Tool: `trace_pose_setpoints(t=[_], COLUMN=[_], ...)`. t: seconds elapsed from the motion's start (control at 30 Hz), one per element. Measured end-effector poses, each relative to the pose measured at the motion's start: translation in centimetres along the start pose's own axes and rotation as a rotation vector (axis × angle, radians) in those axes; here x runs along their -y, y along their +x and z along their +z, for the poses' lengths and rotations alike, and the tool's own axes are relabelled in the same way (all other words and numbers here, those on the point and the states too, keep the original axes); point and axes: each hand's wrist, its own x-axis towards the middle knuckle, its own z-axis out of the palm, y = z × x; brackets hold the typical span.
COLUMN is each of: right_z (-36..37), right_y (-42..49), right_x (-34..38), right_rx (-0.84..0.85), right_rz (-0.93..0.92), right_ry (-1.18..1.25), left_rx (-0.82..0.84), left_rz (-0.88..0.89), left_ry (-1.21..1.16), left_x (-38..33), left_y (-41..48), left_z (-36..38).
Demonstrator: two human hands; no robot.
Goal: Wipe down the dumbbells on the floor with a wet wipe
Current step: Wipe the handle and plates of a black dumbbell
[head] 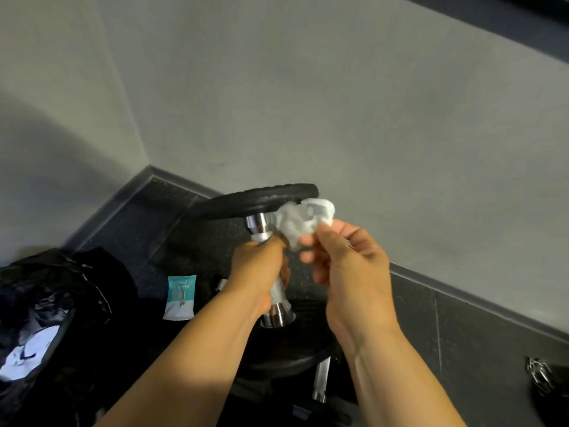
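A dumbbell [258, 202] with black plates and a chrome knurled handle stands on end in the middle of the view. My left hand [258, 269] grips its handle, fingers wrapped round it. My right hand [348, 263] pinches a crumpled white wet wipe [303, 221] and holds it against the underside of the upper plate, beside the chrome collar. The lower plate [286, 349] rests low, partly hidden by my forearms. A second chrome bar [321, 379] lies below it.
A black rubbish bag [46, 303] with white waste inside sits at the left. A teal and white wipe packet [181, 297] lies on the dark speckled floor. Grey walls meet in a corner behind. A dark object with chrome [542, 377] lies at the right edge.
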Motion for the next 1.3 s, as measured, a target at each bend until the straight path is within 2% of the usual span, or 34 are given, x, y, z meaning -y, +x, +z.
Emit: trace_pose_setpoints(t=[0.1, 0.27, 0.5, 0.7, 0.87, 1.03, 1.13, 1.3], right_z=[1.5, 1.7, -0.3, -2.3, -3.5, -3.3, -3.1, -2.3], right_y=[1.2, 3.3, 6.8, 8.9, 9.1, 8.7, 7.9, 5.7], right_x=[-0.1, -0.1, -0.8, -2.0, -2.3, -2.1, -1.5, -0.1], right_rx=[0.045, 0.029, 0.056, 0.181, 0.314, 0.241, 0.212, 0.283], right_rz=[0.078, 0.183, 0.353, 0.414, 0.329, 0.199, 0.192, 0.117], right_ry=[0.041, 0.110, 0.127, 0.098, 0.076, -0.085, -0.160, -0.087], left_rx=[0.014, 0.042, 0.231, 0.354, 0.397, 0.410, 0.403, 0.351], left_rz=[-0.044, -0.079, -0.191, -0.243, -0.261, -0.250, -0.235, -0.277], left_ry=[0.030, 0.065, -0.001, -0.031, -0.055, -0.045, -0.024, -0.029], left_x=[0.3, 0.3, 0.1, -0.3, -0.3, -0.2, 0.0, 0.2], left_y=[-0.5, -1.3, -1.4, -1.8, -1.8, -1.8, -1.7, -1.5], left_z=[0.5, 0.9, 0.3, 0.2, 0.2, 0.4, 0.4, 0.6])
